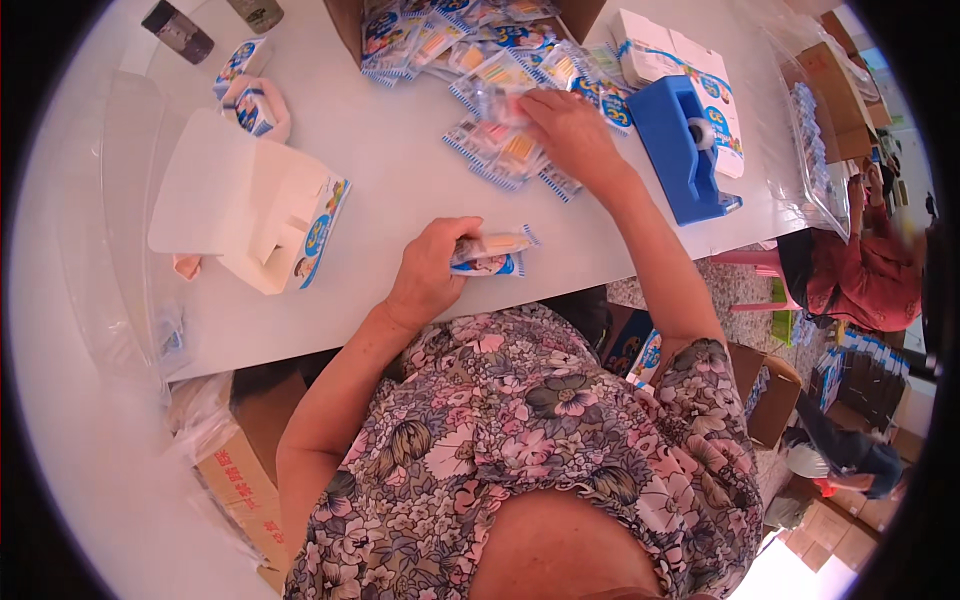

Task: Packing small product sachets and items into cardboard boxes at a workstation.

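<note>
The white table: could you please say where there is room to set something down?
Bare: between the open white box and left hand, up toward the brown carton. Crowded: packets spread from the carton to the right hand, near the blue dispenser.

The little packets [495, 75] are shining — thin, crinkly plastic. The blue tape holder [658, 125] is looking like hard plastic. The white table [370, 150] is looking smooth, a bit shiny. The open box [212, 180] is showing thin card, the brown box [582, 18] is showing dull cardboard, and the flowery top [550, 420] is looking like cloth.
</note>
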A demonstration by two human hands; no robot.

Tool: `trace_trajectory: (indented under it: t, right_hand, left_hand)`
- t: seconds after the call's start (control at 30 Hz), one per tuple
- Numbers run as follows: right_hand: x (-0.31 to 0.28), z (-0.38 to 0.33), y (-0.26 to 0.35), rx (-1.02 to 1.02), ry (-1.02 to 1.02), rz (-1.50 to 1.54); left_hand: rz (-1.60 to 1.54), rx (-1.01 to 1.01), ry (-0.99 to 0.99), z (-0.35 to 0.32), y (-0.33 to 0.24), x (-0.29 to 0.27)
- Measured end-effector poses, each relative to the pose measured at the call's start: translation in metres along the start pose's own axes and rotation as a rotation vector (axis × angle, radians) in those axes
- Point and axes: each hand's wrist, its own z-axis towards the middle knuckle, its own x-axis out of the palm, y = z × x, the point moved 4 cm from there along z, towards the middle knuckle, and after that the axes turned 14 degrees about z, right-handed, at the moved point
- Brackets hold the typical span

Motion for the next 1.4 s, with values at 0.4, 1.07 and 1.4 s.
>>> trace_trajectory:
  t: [0.4, 1.07, 1.4]
  right_hand:
    - [-0.017, -0.041, 0.080, 0.065, 0.249, 0.474]
    - [-0.026, -0.027, 0.068, -0.167, -0.051, 0.195]
    - [-0.008, -0.031, 0.079, -0.043, 0.167, 0.241]
  left_hand:
    - [0.486, 0.275, -0.299, 0.019, -0.034, -0.029]
    - [0.291, 0.168, -0.123, 0.003, -0.019, -0.019]
    - [0.282, 0.126, -0.032, 0.003, -0.009, -0.016]
